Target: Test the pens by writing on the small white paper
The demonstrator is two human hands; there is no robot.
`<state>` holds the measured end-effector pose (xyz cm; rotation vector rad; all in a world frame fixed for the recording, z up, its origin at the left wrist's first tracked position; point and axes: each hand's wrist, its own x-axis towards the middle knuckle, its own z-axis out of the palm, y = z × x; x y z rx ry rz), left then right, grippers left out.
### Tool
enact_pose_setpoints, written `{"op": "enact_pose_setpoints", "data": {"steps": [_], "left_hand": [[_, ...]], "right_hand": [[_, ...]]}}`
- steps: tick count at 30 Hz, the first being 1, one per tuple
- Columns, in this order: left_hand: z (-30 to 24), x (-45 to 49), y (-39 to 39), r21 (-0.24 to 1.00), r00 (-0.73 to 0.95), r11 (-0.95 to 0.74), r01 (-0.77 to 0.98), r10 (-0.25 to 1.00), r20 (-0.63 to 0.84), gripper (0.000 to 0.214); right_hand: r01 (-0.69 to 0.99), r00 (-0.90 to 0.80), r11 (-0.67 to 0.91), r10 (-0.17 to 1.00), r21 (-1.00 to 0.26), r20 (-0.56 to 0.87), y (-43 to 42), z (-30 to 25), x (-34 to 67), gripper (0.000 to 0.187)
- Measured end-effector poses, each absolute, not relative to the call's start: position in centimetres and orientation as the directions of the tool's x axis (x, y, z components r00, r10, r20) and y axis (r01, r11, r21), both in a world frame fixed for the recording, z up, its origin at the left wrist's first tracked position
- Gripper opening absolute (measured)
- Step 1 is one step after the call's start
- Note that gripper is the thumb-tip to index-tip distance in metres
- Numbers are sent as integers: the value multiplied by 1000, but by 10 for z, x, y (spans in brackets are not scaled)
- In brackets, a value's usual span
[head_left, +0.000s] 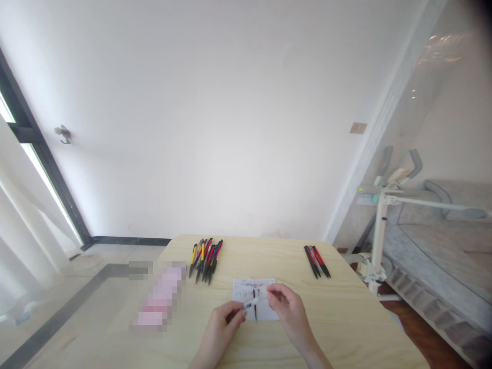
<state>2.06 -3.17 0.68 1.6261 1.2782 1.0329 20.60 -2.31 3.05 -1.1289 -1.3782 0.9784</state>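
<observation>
Faced a broad white wall point(230, 113), with a metal hook point(64, 134) toward the left and a socket plate point(358, 128) toward the right. Caught a white curtain point(26, 241) beside a dark frame point(49, 171) at the left edge, and at the right a pale exercise machine point(380, 230) in front of a grey sofa point(442, 236).

Looked down, in the head view, on a pale wood-grain table point(269, 261). Pinched the dark end of a slim, pale pen part point(255, 300) between thumb and fingertips of the left hand point(223, 324); pinched the opposite, whitish end in the same way with the right hand point(288, 310). Held the part slantwise over a white sheet point(268, 312), with the right end farther from the body. Could not tell touching from hovering there. Saw print on the far portion of the sheet, too small to read, and a thin black stick point(255, 315) lying across the paper, beneath the held part.

Had a loose heap of pens point(203, 256) in yellow, red, blue, grey and black beyond the left hand. Had a smaller group of red, grey and dark pens point(321, 261) beyond the right hand, well apart from the heap, with black ends toward the body. Noticed a blurred pink patch point(163, 297) by the left side of the table.
</observation>
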Motion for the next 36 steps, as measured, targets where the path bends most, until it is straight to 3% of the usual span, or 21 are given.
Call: {"op": "enact_pose_setpoints", "data": {"steps": [7,25,36], "left_hand": [[0,19,-31,933,119,-181,311,981,151,23],[7,16,-33,937,190,-251,242,960,208,23],[7,18,-32,945,105,-190,264,980,168,26]], "right_hand": [[80,-9,210,978,-974,210,-23,31,203,21],[312,-126,323,946,-893,298,-32,42,180,16],[419,-228,374,925,-827,303,-22,47,192,20]]}}
